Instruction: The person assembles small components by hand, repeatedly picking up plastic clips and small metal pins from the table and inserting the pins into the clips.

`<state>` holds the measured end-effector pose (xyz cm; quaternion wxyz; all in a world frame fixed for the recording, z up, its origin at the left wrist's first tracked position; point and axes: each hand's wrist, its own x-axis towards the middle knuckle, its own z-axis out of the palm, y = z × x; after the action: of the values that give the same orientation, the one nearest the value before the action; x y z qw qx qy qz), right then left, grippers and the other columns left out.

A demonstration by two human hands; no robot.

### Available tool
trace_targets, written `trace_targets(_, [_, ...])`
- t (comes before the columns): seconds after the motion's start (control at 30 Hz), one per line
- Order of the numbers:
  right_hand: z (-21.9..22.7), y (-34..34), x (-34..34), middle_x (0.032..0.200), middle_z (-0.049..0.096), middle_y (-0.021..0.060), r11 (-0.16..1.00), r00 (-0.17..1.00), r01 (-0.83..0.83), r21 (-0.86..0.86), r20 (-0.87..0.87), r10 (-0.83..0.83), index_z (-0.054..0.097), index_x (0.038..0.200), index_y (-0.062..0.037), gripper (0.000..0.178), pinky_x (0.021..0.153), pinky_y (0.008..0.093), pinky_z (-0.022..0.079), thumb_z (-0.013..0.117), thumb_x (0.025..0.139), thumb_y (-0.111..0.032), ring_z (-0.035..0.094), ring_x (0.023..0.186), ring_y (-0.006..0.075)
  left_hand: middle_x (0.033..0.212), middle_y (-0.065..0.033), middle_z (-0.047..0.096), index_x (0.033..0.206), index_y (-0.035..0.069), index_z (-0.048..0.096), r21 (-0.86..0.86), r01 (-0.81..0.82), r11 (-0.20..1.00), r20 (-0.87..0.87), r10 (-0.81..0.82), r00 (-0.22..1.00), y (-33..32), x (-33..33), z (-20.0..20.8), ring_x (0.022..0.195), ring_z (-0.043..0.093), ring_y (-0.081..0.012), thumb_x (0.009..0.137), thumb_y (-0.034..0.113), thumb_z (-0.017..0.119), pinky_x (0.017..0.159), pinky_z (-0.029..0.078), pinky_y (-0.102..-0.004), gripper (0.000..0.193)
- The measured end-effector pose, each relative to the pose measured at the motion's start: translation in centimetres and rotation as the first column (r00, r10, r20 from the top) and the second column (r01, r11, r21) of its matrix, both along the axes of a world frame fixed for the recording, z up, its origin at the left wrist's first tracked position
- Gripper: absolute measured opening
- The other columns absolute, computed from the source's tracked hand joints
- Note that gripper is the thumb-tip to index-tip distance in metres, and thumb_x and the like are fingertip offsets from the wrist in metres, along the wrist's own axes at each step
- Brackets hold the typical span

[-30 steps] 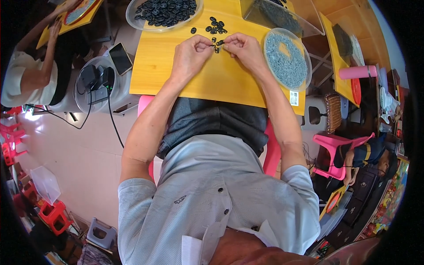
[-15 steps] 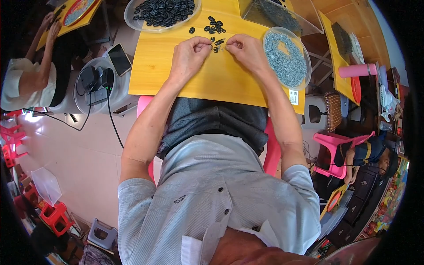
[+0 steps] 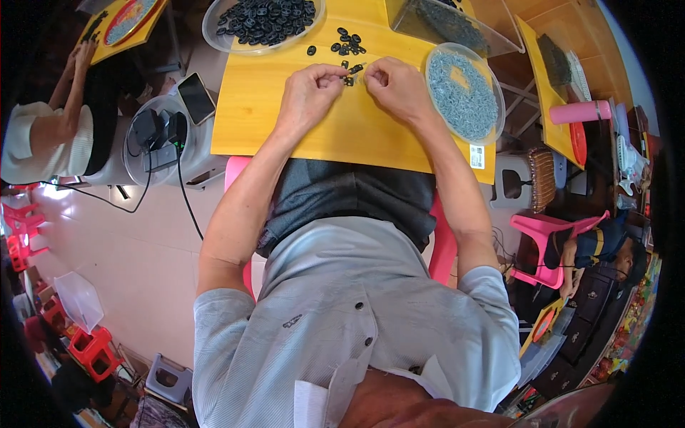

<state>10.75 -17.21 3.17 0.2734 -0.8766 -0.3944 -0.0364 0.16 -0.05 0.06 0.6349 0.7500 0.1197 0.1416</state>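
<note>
Over the yellow table (image 3: 250, 128), my left hand (image 3: 308, 94) is bent into a pinch beside a few small black plastic pieces (image 3: 348, 81). Whatever lies between its fingertips is too small to make out. Across from it, my right hand (image 3: 399, 87) has its thumb and fingers curled together, close to the same pieces; its fingertips hide what they may hold. A loose cluster of black oval pieces (image 3: 345, 48) lies just beyond both hands. To the right stands a round clear tub (image 3: 501, 107) of small silvery screws (image 3: 464, 114).
A clear bowl (image 3: 214, 41) heaped with black oval pieces (image 3: 267, 18) stands at the far left. A clear box (image 3: 492, 39) sits at the far right. Left of the table are a phone (image 3: 195, 97) and a tub with chargers (image 3: 160, 135). Other people work nearby.
My right hand has drawn slightly back and its fingers are curled more. My left hand has shifted a little nearer to me; the black pieces stay in place.
</note>
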Motion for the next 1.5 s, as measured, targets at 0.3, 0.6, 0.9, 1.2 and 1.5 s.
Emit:
trace_targets(0.3, [0.4,0.6,-1.1,0.076,0.068,0.0094,0.985,0.983,-0.112,0.134,-0.127,0.129,0.071,0.090,-0.0035,0.014,0.061,0.0314,0.051,0.071,0.083,-0.015,0.065,0.064,0.0189,0.083,-0.0080,0.069,0.104,0.002,0.075,0.082,0.014,0.997,0.006,-0.015,1.000,-0.2,-0.1,0.3,0.072,0.063,-0.0127,0.083,0.008,0.066,0.070,0.051,-0.0268,0.024])
trace_targets(0.6, [0.7,0.6,-1.3,0.081,0.069,0.0103,0.987,0.987,-0.132,0.094,-0.080,0.140,0.071,0.087,-0.0050,0.014,0.065,0.0383,0.053,0.064,0.084,-0.017,0.068,0.071,0.0276,0.085,-0.0096,0.070,0.104,0.003,0.075,0.104,0.030,0.994,0.001,-0.031,1.000,-0.3,-0.2,0.5,0.074,0.064,-0.0142,0.083,0.008,0.067,0.070,0.051,-0.0278,0.023])
trace_targets(0.9, [0.8,0.6,-1.3,0.081,0.069,0.0105,0.984,0.987,-0.152,0.094,-0.042,0.156,0.070,0.087,-0.0047,0.013,0.065,0.0385,0.053,0.064,0.084,-0.015,0.068,0.073,0.0284,0.085,-0.0094,0.071,0.105,0.003,0.075,0.102,0.038,0.994,-0.020,-0.036,0.999,-0.3,-0.1,0.1,0.075,0.066,-0.0137,0.084,0.008,0.067,0.071,0.052,-0.0274,0.023])
trace_targets(1.2, [-0.7,0.3,-0.6,0.079,0.070,0.0070,0.979,0.888,-0.032,0.203,-0.443,0.121,0.071,0.093,-0.0019,0.014,0.064,0.0290,0.052,0.067,0.088,-0.015,0.067,0.067,0.0141,0.080,-0.0043,0.072,0.108,-0.001,0.074,-0.072,0.031,0.997,-0.038,-0.034,0.999,-0.4,0.0,0.4,0.070,0.062,-0.0069,0.087,0.007,0.066,0.066,0.050,-0.0226,0.023])
trace_targets(1.5, [-1.2,0.5,-0.2,0.088,0.069,0.0065,0.847,0.592,0.060,0.528,-0.702,0.395,0.065,0.102,0.0042,0.011,0.071,0.0230,0.053,0.066,0.091,0.001,0.067,0.076,0.0115,0.081,-0.0029,0.071,0.110,-0.003,0.072,-0.205,0.027,0.978,-0.037,-0.036,0.999,-0.1,0.1,0.6,0.070,0.060,-0.0043,0.089,0.007,0.065,0.064,0.047,-0.0197,0.024])
